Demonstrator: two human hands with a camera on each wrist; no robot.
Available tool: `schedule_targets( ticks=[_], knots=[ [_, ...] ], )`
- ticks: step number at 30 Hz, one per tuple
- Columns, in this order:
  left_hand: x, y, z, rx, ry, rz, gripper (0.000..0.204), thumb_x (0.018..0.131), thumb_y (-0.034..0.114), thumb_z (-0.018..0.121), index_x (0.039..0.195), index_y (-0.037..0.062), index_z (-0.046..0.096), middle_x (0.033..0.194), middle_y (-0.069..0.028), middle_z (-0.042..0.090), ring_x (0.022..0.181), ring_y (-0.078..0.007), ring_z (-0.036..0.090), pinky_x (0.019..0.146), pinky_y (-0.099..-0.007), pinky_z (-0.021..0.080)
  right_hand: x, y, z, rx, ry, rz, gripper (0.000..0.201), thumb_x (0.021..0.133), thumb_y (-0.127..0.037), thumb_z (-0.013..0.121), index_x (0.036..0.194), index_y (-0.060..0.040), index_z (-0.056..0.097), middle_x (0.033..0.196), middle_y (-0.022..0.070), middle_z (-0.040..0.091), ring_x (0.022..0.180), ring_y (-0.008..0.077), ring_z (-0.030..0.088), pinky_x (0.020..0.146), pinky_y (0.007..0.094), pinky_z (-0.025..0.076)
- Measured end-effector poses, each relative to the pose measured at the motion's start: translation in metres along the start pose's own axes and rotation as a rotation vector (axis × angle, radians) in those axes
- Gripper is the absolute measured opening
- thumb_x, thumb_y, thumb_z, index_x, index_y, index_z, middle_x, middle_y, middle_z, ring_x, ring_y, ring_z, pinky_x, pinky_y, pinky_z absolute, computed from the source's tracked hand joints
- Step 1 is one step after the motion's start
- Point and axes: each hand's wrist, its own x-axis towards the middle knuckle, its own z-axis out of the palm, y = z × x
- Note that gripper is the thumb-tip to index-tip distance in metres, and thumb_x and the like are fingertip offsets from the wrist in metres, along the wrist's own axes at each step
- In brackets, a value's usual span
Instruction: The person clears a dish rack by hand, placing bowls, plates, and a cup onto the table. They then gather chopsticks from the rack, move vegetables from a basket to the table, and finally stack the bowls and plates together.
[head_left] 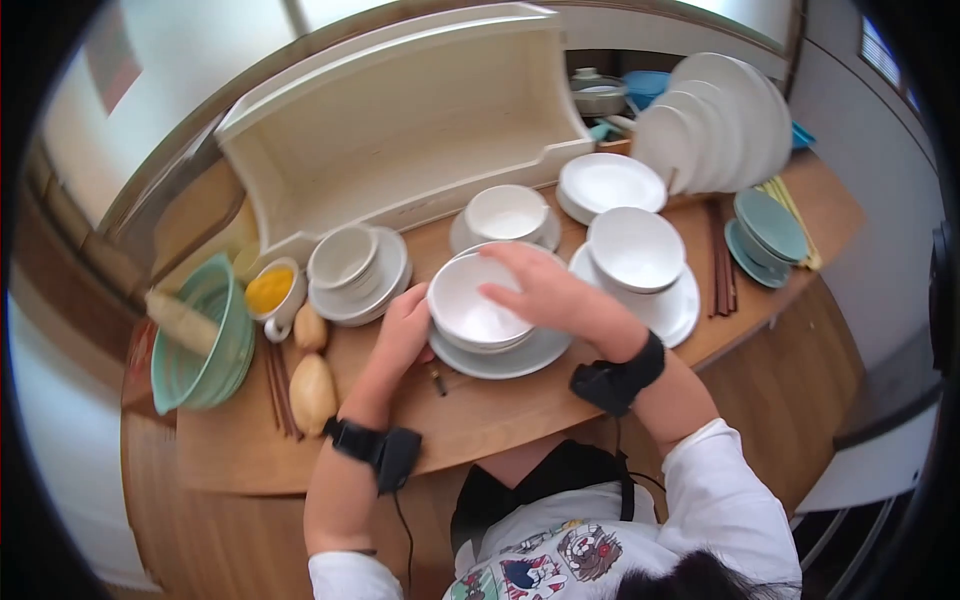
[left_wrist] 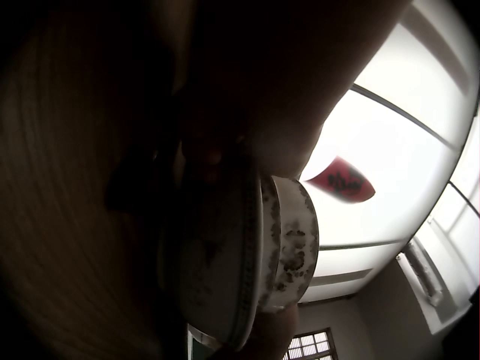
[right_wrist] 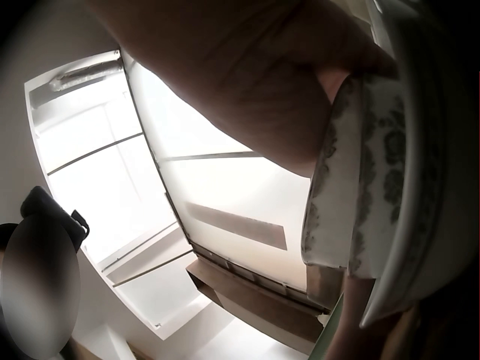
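Two nested white bowls (head_left: 478, 298) with a floral band outside, plain in the wrist views, sit on a wide white plate (head_left: 515, 362) near the middle of the table. My left hand (head_left: 403, 328) holds the left side of this stack, thumb by the bowl rim and fingers low near the plate. From the right, my right hand (head_left: 550, 290) reaches over the bowls with its fingers spread and extended, overlapping the rim and opening. In the right wrist view, its palm lies close against the patterned bowls (right_wrist: 382, 150); the fingers' far ends are hidden there.
More bowls on plates stand around: left stack (head_left: 343, 260), back stack (head_left: 507, 215), right stack (head_left: 637, 250). A green basket (head_left: 230, 350), yellow-filled cup (head_left: 283, 315) and potato-like items (head_left: 313, 395) lie left. Behind stand a cream cabinet (head_left: 400, 120) and upright plates (head_left: 745, 120).
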Motion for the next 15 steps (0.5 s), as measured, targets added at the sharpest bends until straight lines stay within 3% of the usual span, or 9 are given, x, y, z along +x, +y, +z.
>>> schedule_targets(
  ticks=[10,15],
  knots=[
    [-0.004,0.006,0.003,0.001,0.016,0.009,0.03,0.082,0.019,0.035,0.096,-0.0017,0.053,0.057,-0.0049,0.052,0.034,-0.0093,0.043,0.029,-0.02,0.032,0.004,-0.011,-0.017,0.057,-0.124,0.254,0.045,0.08,-0.024,0.053,0.112,0.0055,0.041,0.106,0.025,0.051,0.1,0.0363,0.048,0.085,0.0376,0.038],
    [-0.001,0.004,-0.002,-0.101,0.01,0.005,0.041,0.089,0.033,0.031,0.094,-0.001,0.053,0.051,-0.0033,0.05,0.033,-0.0092,0.043,0.028,-0.0196,0.032,0.004,-0.005,-0.013,0.07,-0.126,0.271,0.046,0.08,-0.025,0.053,0.111,0.0067,0.04,0.103,0.0279,0.051,0.097,0.0384,0.05,0.083,0.039,0.039]
  ],
)
